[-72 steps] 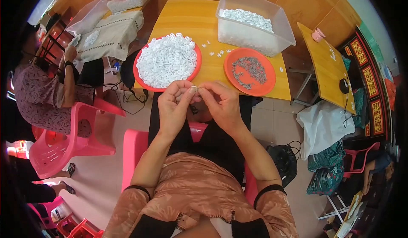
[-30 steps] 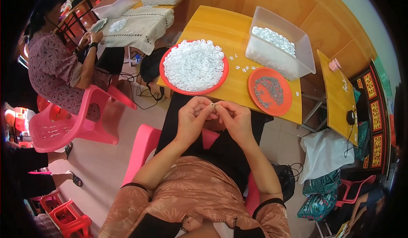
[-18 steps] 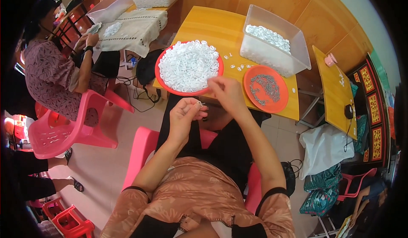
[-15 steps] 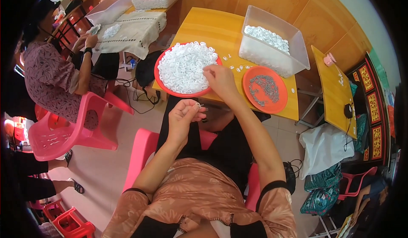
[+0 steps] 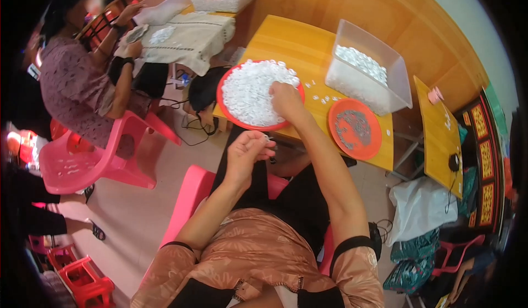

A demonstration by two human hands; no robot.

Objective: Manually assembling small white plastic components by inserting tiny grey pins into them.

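Her right hand [image 5: 286,98] covered whatever it touched among the white pieces in the red tray [image 5: 231,114] at the yellow table's [image 5: 286,41] near edge; grip unclear. It had reached farther. Her left hand [image 5: 247,151] pinched something tiny.

Single head view looks steeply down; table [image 5: 297,44] ahead.

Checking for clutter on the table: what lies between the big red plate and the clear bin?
In the head view, only a few loose white pieces lie on the yellow table between the red plate and the clear bin.
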